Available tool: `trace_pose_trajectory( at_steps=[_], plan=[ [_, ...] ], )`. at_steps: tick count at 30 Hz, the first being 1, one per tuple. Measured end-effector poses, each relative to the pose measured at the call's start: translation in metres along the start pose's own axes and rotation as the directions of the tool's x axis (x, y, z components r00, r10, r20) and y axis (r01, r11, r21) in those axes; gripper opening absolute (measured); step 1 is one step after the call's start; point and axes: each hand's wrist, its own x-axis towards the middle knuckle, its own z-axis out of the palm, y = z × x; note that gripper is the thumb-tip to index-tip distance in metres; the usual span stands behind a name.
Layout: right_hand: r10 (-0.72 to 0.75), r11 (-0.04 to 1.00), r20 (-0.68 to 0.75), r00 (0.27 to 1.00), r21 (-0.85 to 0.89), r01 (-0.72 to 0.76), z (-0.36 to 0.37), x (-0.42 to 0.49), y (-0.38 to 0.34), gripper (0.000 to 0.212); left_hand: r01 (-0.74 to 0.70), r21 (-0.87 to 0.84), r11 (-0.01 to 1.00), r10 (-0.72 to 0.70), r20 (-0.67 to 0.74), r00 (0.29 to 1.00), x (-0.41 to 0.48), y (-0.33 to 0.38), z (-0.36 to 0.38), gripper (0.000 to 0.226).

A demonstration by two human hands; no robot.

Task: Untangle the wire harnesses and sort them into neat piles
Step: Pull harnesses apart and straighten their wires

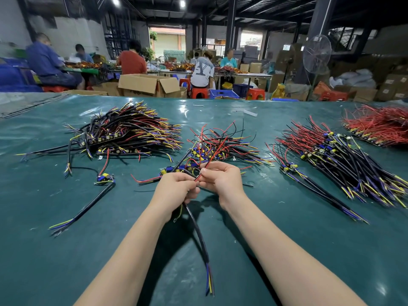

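Centrally, left hand (174, 187) and right hand (223, 180) pinch harness (199, 236).

Teal table cover (66, 250), red-black-yellow-blue wire harnesses (132, 133), all-red wire pile (379, 124).

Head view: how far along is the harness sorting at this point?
Done: three piles look sorted, the left pile, the right pile and the far red pile. In hand: the left hand and right hand pinch the held harness at its red wire. Left: the central tangle behind the hands and a stray harness at left.
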Motion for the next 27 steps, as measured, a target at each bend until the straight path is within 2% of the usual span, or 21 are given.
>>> trace_pose_trajectory(
  at_steps=[6, 14, 21, 27],
  plan=[
    [-0.061, 0.995, -0.133, 0.989, 0.069, 0.070, -0.002, 0.004, -0.006, 0.025, 0.002, 0.194, 0.981, -0.016, 0.070, 0.997, 0.002, -0.002, 0.001, 0.028],
    [0.019, 0.985, -0.142, 0.990, 0.170, 0.006, -0.009, 0.011, -0.010, 0.020, -0.002, 0.121, 0.993, -0.018, 0.159, 0.987, 0.000, -0.001, 0.001, 0.026],
    [-0.140, 0.964, -0.264, 0.954, 0.182, 0.191, -0.025, 0.016, -0.021, 0.027, 0.002, 0.124, 0.992, -0.029, 0.222, 0.975, 0.001, -0.003, 0.002, 0.023],
    [-0.112, 0.977, -0.248, 0.962, 0.151, 0.153, -0.031, 0.022, -0.023, 0.021, 0.008, 0.088, 0.996, -0.034, 0.306, 0.951, -0.003, -0.001, 0.001, 0.021]
  ],
)
